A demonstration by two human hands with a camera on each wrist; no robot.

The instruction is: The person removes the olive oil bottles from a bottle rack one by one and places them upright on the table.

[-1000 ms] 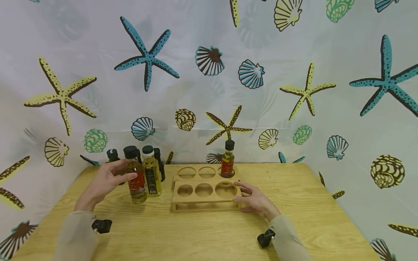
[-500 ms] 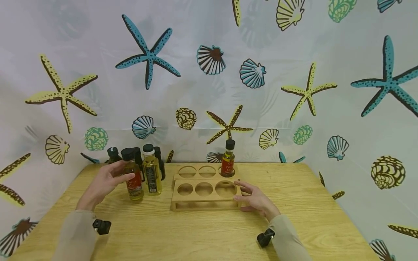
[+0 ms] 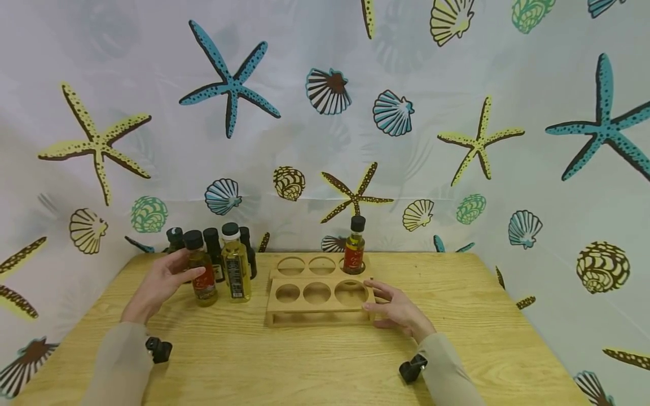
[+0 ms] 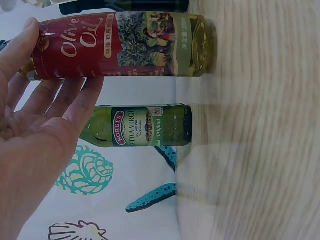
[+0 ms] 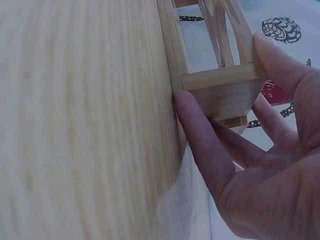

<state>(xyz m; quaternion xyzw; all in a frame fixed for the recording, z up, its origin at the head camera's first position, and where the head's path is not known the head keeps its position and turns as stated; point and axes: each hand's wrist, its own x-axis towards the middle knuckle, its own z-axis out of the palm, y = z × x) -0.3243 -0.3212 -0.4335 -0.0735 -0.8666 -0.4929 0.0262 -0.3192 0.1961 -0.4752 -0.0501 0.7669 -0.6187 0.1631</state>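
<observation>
In the head view my left hand (image 3: 159, 285) holds a red-labelled olive oil bottle (image 3: 202, 276) upright at the left of the table. Thumb and fingers grip its upper part in the left wrist view, and its dark cap is mostly out of sight there. Right beside it stands a clear bottle of yellow oil (image 3: 236, 270). A green Borges olive oil bottle (image 4: 140, 126) stands behind. My right hand (image 3: 398, 311) grips the right end of a two-tier wooden bottle rack (image 5: 225, 90), thumb at the front upper edge, fingers along the end panel.
A small red-labelled oil bottle (image 3: 354, 254) sits in the rack's back right hole; the other holes hold nothing. Dark bottles (image 3: 213, 248) stand behind the yellow oil. A curtain (image 3: 325, 141) with shells and starfish closes off the back and sides of the wooden table (image 3: 304, 361).
My left hand has carried the olive oil bottle back and a little to the left, uncovering more of a dark bottle behind. My right hand and the rack keep their place.
</observation>
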